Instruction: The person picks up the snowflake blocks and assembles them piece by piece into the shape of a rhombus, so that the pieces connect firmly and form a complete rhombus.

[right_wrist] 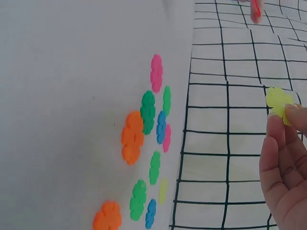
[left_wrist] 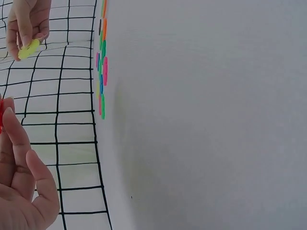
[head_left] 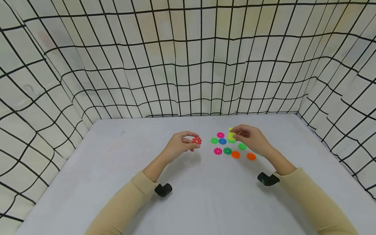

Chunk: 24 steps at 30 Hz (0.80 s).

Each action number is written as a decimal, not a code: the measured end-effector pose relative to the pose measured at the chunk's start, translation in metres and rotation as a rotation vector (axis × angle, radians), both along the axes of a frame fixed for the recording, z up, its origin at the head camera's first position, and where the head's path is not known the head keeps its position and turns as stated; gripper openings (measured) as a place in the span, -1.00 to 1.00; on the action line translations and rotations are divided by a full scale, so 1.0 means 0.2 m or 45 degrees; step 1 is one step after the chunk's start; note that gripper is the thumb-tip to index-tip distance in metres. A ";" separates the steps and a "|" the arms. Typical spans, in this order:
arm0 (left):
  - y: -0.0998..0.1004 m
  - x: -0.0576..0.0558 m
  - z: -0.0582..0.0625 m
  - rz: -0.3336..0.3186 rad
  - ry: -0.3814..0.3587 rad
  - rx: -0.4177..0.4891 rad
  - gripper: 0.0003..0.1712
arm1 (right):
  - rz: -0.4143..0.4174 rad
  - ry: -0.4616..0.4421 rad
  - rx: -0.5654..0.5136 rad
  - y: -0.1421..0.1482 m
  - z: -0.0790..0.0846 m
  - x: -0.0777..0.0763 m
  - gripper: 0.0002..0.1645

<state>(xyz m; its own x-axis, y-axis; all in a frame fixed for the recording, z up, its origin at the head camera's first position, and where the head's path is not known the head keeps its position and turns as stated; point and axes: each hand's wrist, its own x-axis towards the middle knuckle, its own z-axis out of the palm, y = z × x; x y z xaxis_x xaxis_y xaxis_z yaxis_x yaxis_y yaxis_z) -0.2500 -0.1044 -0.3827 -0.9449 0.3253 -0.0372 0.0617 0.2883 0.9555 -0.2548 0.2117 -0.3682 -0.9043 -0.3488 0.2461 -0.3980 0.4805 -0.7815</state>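
My left hand (head_left: pixel 180 145) pinches a red notched plastic disc (head_left: pixel 196 140) between thumb and fingers, raised above the white table. To its right, my right hand (head_left: pixel 254 138) grips a yellow notched disc (head_left: pixel 231 136) at its edge; the right wrist view shows this yellow disc (right_wrist: pixel 276 98) held by thumb and fingertips. Only a sliver of the red disc (left_wrist: pixel 1 115) shows at the left wrist view's edge. Beneath and beside the right hand lie loose discs, among them a pink disc (head_left: pixel 218 151), a dark green disc (head_left: pixel 227 150) and a blue disc (head_left: pixel 222 141).
Two orange discs lie nearest me, one orange disc (head_left: pixel 235 154) beside the dark green one, the other orange disc (head_left: pixel 251 156) further right. Several light green discs are scattered around, partly under the right hand. A black grid net (head_left: pixel 201 62) over white cloth encloses the table (head_left: pixel 123 163).
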 end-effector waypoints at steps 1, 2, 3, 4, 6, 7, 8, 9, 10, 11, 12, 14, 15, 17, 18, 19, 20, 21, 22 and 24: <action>0.00 0.01 0.00 0.005 -0.005 0.005 -0.48 | 0.008 0.004 -0.020 -0.01 0.00 0.01 -0.71; 0.00 0.01 0.00 0.009 -0.012 0.006 -0.48 | 0.014 0.007 -0.039 -0.03 0.00 0.02 -0.71; 0.01 0.02 0.00 0.008 -0.017 0.006 -0.48 | 0.022 0.006 -0.059 -0.04 0.01 0.03 -0.71; 0.01 0.03 0.00 0.006 -0.026 0.008 -0.48 | 0.030 0.002 -0.077 -0.06 0.01 0.04 -0.71; 0.02 0.04 0.01 -0.002 -0.039 0.014 -0.48 | 0.051 -0.007 -0.108 -0.09 0.00 0.06 -0.70; 0.03 0.05 0.01 -0.007 -0.043 0.016 -0.48 | 0.061 -0.009 -0.117 -0.11 0.00 0.07 -0.71; 0.03 0.06 0.01 -0.013 -0.043 0.017 -0.48 | 0.071 -0.016 -0.124 -0.12 0.00 0.08 -0.71; 0.04 0.06 0.01 -0.019 -0.042 0.018 -0.49 | 0.082 -0.021 -0.130 -0.14 0.00 0.09 -0.71; 0.04 0.07 0.01 -0.025 -0.045 0.023 -0.50 | 0.094 -0.026 -0.138 -0.15 0.00 0.09 -0.71; 0.04 0.07 0.01 -0.031 -0.048 0.027 -0.50 | 0.105 -0.027 -0.142 -0.16 -0.01 0.09 -0.72; 0.05 0.07 0.01 -0.037 -0.049 0.028 -0.51 | 0.107 -0.030 -0.143 -0.18 -0.01 0.10 -0.72; 0.05 0.08 0.00 -0.055 -0.056 0.039 -0.51 | 0.113 -0.040 -0.147 -0.20 -0.02 0.10 -0.72; 0.05 0.08 0.00 -0.065 -0.059 0.046 -0.51 | 0.118 -0.042 -0.148 -0.20 -0.02 0.10 -0.72; 0.05 0.09 0.00 -0.086 -0.061 0.056 -0.49 | 0.122 -0.051 -0.145 -0.22 -0.02 0.11 -0.71; 0.06 0.09 0.00 -0.093 -0.060 0.062 -0.49 | 0.123 -0.057 -0.145 -0.22 -0.02 0.12 -0.71; 0.06 0.09 0.00 -0.102 -0.063 0.070 -0.48 | 0.127 -0.061 -0.145 -0.23 -0.02 0.12 -0.70; 0.05 0.09 0.00 -0.110 -0.062 0.078 -0.47 | 0.130 -0.065 -0.145 -0.24 -0.02 0.12 -0.70; 0.05 0.10 0.00 -0.116 -0.061 0.088 -0.46 | 0.132 -0.063 -0.141 -0.24 -0.02 0.13 -0.70; 0.05 0.10 0.00 -0.122 -0.058 0.095 -0.47 | 0.131 -0.060 -0.140 -0.25 -0.02 0.13 -0.70; 0.05 0.11 0.01 -0.131 -0.048 0.106 -0.47 | 0.136 -0.046 -0.141 -0.26 -0.02 0.13 -0.70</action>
